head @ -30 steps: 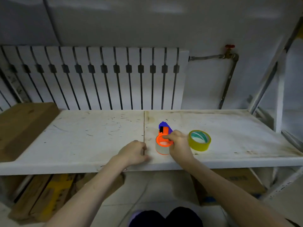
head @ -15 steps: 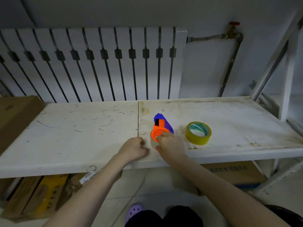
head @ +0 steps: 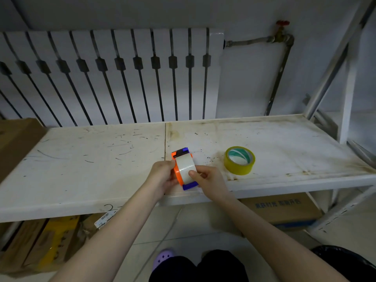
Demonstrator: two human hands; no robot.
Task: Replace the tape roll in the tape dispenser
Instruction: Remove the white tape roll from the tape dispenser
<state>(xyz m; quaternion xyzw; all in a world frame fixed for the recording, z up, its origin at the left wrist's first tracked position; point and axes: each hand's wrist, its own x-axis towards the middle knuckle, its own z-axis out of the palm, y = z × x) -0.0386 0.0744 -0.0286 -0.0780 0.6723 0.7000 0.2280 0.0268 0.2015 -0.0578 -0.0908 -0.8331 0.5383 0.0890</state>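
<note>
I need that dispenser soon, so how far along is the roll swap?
Barely begun. Nothing is swapped: the pale roll sits in the orange and blue dispenser. In hand: the left hand and right hand both grip it. Left to do: pull that roll out, then fit the yellow roll, which lies flat and untouched on the shelf to the right.

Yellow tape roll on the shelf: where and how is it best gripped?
Probably from above: the yellow tape roll lies flat, core hole up, so thumb outside and fingers in the hole can pinch its wall; the right hand is nearer.
</note>
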